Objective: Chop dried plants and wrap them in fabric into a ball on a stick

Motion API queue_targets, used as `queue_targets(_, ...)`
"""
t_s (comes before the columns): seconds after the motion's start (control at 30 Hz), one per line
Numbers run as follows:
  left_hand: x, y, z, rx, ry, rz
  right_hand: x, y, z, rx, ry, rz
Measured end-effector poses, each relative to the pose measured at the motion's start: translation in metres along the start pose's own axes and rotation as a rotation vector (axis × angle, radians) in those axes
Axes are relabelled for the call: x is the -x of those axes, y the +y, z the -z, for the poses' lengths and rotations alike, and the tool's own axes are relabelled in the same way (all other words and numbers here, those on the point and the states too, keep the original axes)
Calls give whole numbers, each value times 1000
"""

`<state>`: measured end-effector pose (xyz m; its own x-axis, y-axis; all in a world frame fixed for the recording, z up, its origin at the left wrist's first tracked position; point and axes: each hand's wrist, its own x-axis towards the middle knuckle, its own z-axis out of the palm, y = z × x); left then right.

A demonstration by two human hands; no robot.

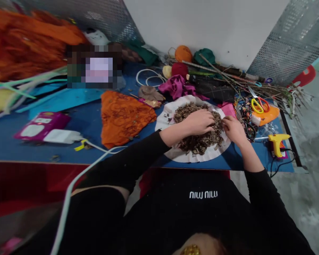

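A round white cloth (175,153) lies on the blue table, bearing a heap of dry brown plant bits (195,143). My left hand (199,122) rests on top of the heap, palm down, fingers stretched out and slightly bent over the bits. At the right edge of the heap, above the cloth's rim, is my right hand (234,130). Its thumb and fingertips are pinched together; whatever they hold is too small to make out. Some plant bits are scattered at the cloth's left side.
An orange patterned cloth (126,118) lies left of the heap, near a purple box (44,125) and a white charger (62,136) with a cable. Scissors (259,105) and a yellow glue gun (278,143) are at right. Thin sticks (279,92) and purple fabric (179,86) lie behind.
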<state>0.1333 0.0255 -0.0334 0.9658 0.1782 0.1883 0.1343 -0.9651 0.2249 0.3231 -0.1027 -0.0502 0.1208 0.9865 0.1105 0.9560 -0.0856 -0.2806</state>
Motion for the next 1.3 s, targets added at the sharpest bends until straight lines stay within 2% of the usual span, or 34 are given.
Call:
queue_targets(0.03,4,-1,0,27,33,7,-4,0,1,-5,15,22)
queue_targets(0.1,13,-5,3,106,170,35,-12,0,4,-17,122,-1)
queue_targets(0.2,21,-16,10,198,371,170,-30,0,11,-21,270,-50)
queue_targets(0.27,17,-29,15,192,451,296,-51,1,15,-15,301,-41)
queue_targets(0.33,3,-45,18,147,482,369,-77,5,16,14,318,-31)
queue_targets(0.43,-25,-67,21,80,396,318,-108,17,12,98,267,-2)
queue_targets(0.53,-43,-80,17,2,184,258,-113,30,2,162,127,69)
queue_targets(0.63,-43,-85,10,-53,-16,256,-104,37,-6,162,36,97)
queue_targets(0.7,-39,-85,5,-59,-71,273,-105,40,-6,107,70,42)
queue_targets(0.83,-35,-84,0,-57,-95,285,-137,41,4,67,274,-226)
queue_targets(0.9,-35,-84,2,-62,-92,279,-160,38,6,131,244,-326)
queue_targets(0.97,-36,-83,4,-59,-92,274,-177,34,5,211,163,-362)
queue_targets(1.03,-36,-83,5,-49,-94,269,-185,31,1,276,118,-355)
queue_targets(1.13,-36,-83,4,-29,-66,253,-180,30,-1,284,167,-352)
queue_targets(1.23,-35,-85,1,22,36,220,-155,27,7,129,407,-269)
queue_targets(1.3,-33,-90,3,99,185,204,-128,19,17,-51,560,-49)
